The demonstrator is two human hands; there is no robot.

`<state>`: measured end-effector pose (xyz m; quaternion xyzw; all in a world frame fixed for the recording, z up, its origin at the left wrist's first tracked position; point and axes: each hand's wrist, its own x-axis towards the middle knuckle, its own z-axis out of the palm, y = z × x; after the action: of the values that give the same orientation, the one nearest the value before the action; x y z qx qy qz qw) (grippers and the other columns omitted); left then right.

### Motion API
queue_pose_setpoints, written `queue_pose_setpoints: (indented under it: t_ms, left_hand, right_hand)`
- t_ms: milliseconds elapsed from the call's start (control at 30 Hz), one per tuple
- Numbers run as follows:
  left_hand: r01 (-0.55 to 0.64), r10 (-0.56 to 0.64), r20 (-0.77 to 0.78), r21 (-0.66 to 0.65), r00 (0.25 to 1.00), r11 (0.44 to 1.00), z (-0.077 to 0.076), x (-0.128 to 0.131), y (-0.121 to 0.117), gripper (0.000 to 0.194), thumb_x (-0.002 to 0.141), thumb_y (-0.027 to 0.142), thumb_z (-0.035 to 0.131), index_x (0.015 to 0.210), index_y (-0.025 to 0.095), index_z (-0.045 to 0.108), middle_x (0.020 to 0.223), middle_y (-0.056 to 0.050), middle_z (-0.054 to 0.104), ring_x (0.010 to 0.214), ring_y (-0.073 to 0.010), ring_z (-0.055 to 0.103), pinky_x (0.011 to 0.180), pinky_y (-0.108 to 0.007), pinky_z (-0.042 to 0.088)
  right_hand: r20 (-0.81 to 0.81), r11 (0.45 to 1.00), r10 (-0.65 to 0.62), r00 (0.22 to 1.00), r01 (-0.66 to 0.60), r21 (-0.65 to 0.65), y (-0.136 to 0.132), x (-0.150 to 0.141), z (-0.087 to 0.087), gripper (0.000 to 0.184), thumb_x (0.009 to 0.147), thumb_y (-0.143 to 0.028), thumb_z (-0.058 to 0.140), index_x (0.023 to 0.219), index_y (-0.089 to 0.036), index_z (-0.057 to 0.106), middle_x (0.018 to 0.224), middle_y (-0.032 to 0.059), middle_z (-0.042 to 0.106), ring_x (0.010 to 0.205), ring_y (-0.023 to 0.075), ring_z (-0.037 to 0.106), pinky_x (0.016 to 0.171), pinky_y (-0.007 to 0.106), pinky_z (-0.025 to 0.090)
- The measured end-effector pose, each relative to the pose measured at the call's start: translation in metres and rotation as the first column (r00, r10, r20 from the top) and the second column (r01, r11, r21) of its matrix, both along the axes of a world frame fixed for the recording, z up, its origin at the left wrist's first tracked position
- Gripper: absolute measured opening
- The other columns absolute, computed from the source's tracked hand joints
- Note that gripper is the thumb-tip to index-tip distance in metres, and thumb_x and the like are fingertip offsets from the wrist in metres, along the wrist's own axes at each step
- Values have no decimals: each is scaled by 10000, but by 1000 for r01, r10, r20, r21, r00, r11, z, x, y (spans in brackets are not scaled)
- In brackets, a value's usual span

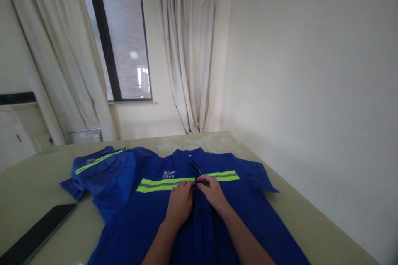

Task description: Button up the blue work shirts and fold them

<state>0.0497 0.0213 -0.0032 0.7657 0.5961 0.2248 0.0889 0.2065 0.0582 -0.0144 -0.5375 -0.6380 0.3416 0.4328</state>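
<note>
A blue short-sleeved work shirt (pixel 248 198) with a yellow-green reflective chest stripe lies spread front-up on the table. Both my hands meet at its button placket, just below the stripe. My left hand (pixel 180 202) has its fingers curled onto the left edge of the placket. My right hand (pixel 212 191) pinches the right edge of the placket beside it. A second blue shirt (pixel 102 167) with the same stripe lies crumpled under the first one's left side.
The pale table (pixel 34 190) ends against a white wall on the right. A dark flat phone or tablet (pixel 37 234) lies at the front left. Behind are a window (pixel 124 41), curtains and a white cabinet (pixel 15 132).
</note>
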Motion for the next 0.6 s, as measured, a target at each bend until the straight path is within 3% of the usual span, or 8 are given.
queue_pose_setpoints:
  t_ms: [167,267,400,533,600]
  left_hand:
    - [-20,21,-33,27,999,999,-1,1,1,322,1011,190,341,1053,241,656,1111,-49,685,1069,-215,615,918,-349,430]
    - [-52,60,-75,109,995,993,-6,4,1,366,999,215,368,1275,224,608,1343,-82,630,1260,-243,548,1066,-412,401]
    - [-5,25,-219,93,975,996,-15,9,0,532,980,206,368,1503,137,433,1589,-130,421,1483,-268,352,1224,-489,267]
    - [-19,33,-299,50,954,999,-24,13,-12,557,961,187,354,1507,120,443,1611,-135,372,1502,-290,319,1220,-506,298]
    - [-39,54,-273,62,960,997,-28,13,-20,559,962,198,348,1509,134,443,1606,-123,388,1497,-290,330,1215,-500,310]
  right_hand:
    - [175,996,60,983,-70,49,-4,6,4,319,737,-119,511,914,-219,756,982,26,752,977,201,666,909,294,468]
    - [327,997,33,944,-56,60,-9,2,7,344,768,-93,472,938,-236,735,1028,22,739,1037,182,651,942,279,444]
    - [552,1000,-2,834,5,-5,-8,-11,19,253,826,-131,496,934,-236,699,993,42,714,975,204,665,836,290,455]
    - [715,998,-59,697,66,17,9,-27,34,227,903,-193,508,1061,-253,660,1078,73,660,874,219,687,718,303,444]
    - [733,996,-86,675,54,67,20,-34,34,224,928,-219,524,1113,-270,640,1137,69,632,900,219,687,710,297,441]
